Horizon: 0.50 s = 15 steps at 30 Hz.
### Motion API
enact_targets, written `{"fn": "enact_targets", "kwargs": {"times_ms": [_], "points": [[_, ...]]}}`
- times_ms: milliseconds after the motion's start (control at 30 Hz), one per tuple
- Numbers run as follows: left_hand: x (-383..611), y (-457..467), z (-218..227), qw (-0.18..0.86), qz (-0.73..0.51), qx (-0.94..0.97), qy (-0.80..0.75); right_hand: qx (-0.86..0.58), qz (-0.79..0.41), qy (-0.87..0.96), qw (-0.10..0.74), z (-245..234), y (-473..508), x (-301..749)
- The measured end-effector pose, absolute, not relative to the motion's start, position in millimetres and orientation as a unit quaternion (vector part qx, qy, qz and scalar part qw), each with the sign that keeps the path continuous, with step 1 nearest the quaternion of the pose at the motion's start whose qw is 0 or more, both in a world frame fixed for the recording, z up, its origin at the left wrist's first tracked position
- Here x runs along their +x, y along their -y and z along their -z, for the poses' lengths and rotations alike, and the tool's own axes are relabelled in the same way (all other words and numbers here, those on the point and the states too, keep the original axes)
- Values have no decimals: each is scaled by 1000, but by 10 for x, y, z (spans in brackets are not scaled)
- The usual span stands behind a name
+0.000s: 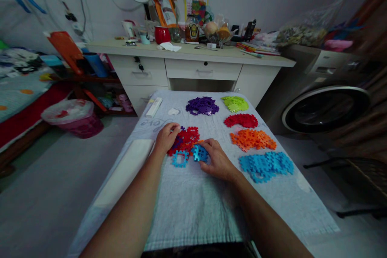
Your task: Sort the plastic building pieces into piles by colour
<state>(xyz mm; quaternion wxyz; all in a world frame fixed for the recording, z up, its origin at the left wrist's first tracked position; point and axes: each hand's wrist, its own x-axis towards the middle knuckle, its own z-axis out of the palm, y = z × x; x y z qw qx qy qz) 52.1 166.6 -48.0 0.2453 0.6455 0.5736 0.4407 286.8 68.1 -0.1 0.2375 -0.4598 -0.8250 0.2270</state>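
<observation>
Two bare forearms [128, 205] lay nearest the camera, over a cloth-covered tabletop [193, 205]; the right hand [217, 160] grasped a blue notched piece [199, 153], possibly more than one, thumb below and fingers above, at the near right edge of a mixed pile [192, 135] of mostly red pieces; the left hand [166, 138] rested at that pile's left side with fingers bent, and whether it gripped anything could not be told; a light-blue square frame [180, 165] lay just in front of the pile, near the held piece; to the right stood sorted heaps, a blue heap [266, 166] nearest, then an orange heap [254, 140], a red heap [241, 120] and a green heap [235, 104]; a purple heap [202, 105] lay beyond the mixed pile; the pieces were judged to be light, stiff plastic, smooth enough to slip when stacked, and unlikely to break under ordinary pressure, though thin frames might have flexed; the soundest hold was judged to be a thumb-and-finger pinch across opposite notched edges.
</observation>
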Motion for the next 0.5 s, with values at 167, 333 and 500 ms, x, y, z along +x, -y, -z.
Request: {"fn": "enact_targets", "kwargs": {"times_ms": [167, 333, 500], "points": [[517, -1659, 475, 244, -439, 648, -573, -477, -207, 823, 229, 35, -704, 2881], [513, -1656, 471, 244, -437, 647, -575, -483, -196, 823, 224, 70, -715, 2880], [509, -1653, 470, 245, -435, 649, -574, -475, -195, 834, 205, 47, -701, 2876]]}}
